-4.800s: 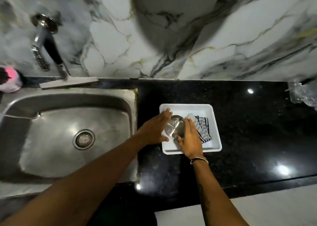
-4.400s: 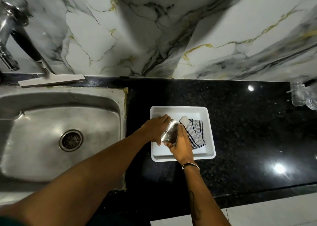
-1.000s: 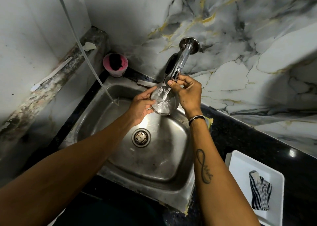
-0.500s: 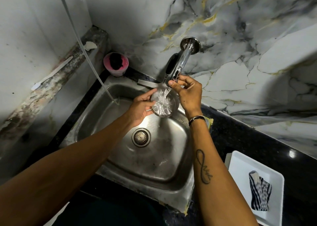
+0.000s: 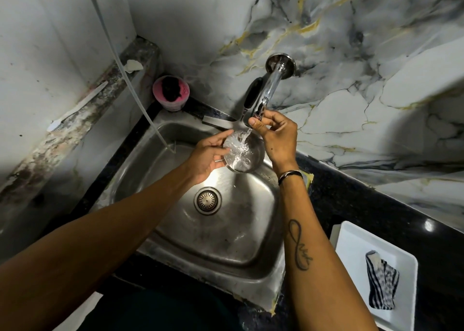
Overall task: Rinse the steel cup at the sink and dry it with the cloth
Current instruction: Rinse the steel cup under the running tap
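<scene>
The steel cup (image 5: 247, 158) hangs over the steel sink (image 5: 226, 230), mouth up, under the chrome tap (image 5: 270, 89). Water streams from the spout into the cup and splashes inside. My left hand (image 5: 209, 156) grips the cup's left side. My right hand (image 5: 275, 135) is up at the spout's end, thumb and fingers pinched around the tap's tip, just above the cup's rim. The striped cloth (image 5: 381, 280) lies crumpled in a white tray (image 5: 351, 242) on the black counter at the right.
A pink tub (image 5: 170, 92) stands in the back corner left of the tap. A thin hose (image 5: 120, 62) drops from above into the sink's left side. A toothbrush (image 5: 77, 106) lies on the stained ledge at left. The drain (image 5: 208, 200) sits mid-basin.
Earlier both hands lifted the cup out of the tray and carried it to the tap. Over the last second the hands stay put while water keeps running into the cup.
</scene>
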`<state>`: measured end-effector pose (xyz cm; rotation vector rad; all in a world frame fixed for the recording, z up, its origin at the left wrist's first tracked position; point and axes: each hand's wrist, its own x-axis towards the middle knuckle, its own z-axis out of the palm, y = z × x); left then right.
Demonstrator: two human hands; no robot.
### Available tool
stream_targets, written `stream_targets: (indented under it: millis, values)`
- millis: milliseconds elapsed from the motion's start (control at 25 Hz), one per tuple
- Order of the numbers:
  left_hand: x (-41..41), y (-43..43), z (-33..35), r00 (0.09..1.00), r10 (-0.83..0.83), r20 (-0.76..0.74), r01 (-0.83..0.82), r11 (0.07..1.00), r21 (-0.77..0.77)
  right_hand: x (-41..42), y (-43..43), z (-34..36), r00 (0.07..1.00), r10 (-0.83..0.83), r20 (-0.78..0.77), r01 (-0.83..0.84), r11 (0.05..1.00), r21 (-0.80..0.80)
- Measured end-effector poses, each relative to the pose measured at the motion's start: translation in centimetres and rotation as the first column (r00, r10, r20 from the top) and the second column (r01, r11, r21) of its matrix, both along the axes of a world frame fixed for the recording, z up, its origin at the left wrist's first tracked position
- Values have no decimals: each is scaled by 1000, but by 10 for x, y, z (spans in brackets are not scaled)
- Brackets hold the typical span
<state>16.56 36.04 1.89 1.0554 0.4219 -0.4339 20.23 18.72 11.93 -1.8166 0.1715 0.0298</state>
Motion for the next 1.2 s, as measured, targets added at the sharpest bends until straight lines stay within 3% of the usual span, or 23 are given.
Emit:
stream_targets:
  millis: [480, 600, 960, 1080, 1200]
  values:
    - [5, 1, 7, 1000, -29, 1, 29, 999, -17, 19, -26, -1, 939, 327, -102, -312, 940, 139]
    - [4, 7, 4, 1000, -15, 0, 15, 1000, -16, 19, -29, -3, 932, 335, -138, -306, 932, 196]
    - [-12, 24, -10, 996, -74, 49, 73, 997, 24, 16, -25, -12, 954, 284, -97, -267, 951, 157]
    - [-19, 30, -9, 966, -205, 158, 161, 954, 253, 14, -26, -12, 955, 284, -84, -271, 953, 136]
    - [-22, 34, -2, 860, -413, 301, 149, 765, 627, 11, -23, -10, 962, 258, -89, -246, 961, 129]
